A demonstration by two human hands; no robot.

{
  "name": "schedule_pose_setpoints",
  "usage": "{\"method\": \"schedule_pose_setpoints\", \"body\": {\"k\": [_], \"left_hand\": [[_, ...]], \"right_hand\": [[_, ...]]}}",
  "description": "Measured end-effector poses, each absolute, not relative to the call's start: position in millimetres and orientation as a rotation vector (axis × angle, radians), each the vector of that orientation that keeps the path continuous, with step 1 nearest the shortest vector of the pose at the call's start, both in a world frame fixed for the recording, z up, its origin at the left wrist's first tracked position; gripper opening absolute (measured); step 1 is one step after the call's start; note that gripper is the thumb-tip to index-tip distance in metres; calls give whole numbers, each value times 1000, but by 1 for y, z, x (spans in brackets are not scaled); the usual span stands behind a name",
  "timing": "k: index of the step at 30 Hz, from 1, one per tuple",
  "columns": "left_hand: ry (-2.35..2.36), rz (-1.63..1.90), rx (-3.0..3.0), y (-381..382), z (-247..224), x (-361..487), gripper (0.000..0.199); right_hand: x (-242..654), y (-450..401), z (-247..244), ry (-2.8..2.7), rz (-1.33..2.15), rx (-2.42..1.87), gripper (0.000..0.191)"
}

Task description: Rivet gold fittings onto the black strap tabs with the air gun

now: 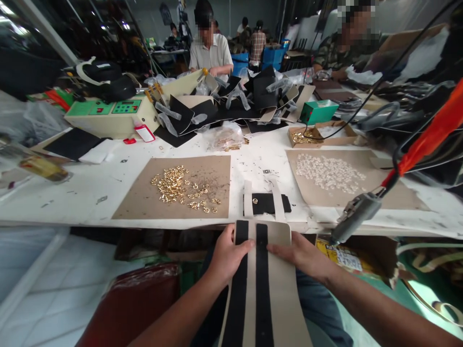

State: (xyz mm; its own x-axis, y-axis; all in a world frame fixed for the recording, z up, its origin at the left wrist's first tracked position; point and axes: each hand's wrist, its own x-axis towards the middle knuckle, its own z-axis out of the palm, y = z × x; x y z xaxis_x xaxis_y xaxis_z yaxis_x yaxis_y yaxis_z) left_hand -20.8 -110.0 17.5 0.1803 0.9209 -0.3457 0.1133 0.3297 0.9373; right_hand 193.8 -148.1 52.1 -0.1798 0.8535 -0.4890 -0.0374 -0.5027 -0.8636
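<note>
A long beige panel with two black stripes [278,289] lies across my lap, its far end close to the table's front edge. My left hand [231,253] grips its left edge, thumb on top over a black stripe. At the right edge my right hand [298,253] holds the same panel, thumb lying near the other stripe; the fingers of both hands are hidden underneath. Just beyond, on the table, is a small black piece [267,204] with a gold ring and two pale strips over it.
Gold metal fittings [171,185] are heaped on brown paper at left, small clear pieces [325,171] at right. A grey electric tool [356,217] hangs at right. Behind are a cream machine [108,115], a pile of black panels [260,96] and co-workers.
</note>
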Motion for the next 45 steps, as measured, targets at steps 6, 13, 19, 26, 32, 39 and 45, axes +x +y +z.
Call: {"method": "schedule_pose_setpoints", "body": {"k": [6,13,19,26,32,39,45], "left_hand": [[1300,805,1279,-77,37,-10,37],[1420,716,1701,-21,51,1,23],[1465,739,1765,-9,43,9,20],[1468,715,1799,0,36,10,15],[1476,701,1773,4,31,10,16],[1468,650,1780,8,34,9,14],[1489,589,1858,8,30,9,16]], "right_hand": [[193,-106,65,-1294,1368,-1696,34],[191,-57,58,-1574,873,-1970,28],[189,-44,45,-1624,730,-2041,32],[188,-36,37,-1735,582,-2044,33],[187,-33,38,-1741,576,-2081,31],[186,-29,39,-1768,569,-2137,32],[186,-28,37,-1807,547,-2185,26]]}}
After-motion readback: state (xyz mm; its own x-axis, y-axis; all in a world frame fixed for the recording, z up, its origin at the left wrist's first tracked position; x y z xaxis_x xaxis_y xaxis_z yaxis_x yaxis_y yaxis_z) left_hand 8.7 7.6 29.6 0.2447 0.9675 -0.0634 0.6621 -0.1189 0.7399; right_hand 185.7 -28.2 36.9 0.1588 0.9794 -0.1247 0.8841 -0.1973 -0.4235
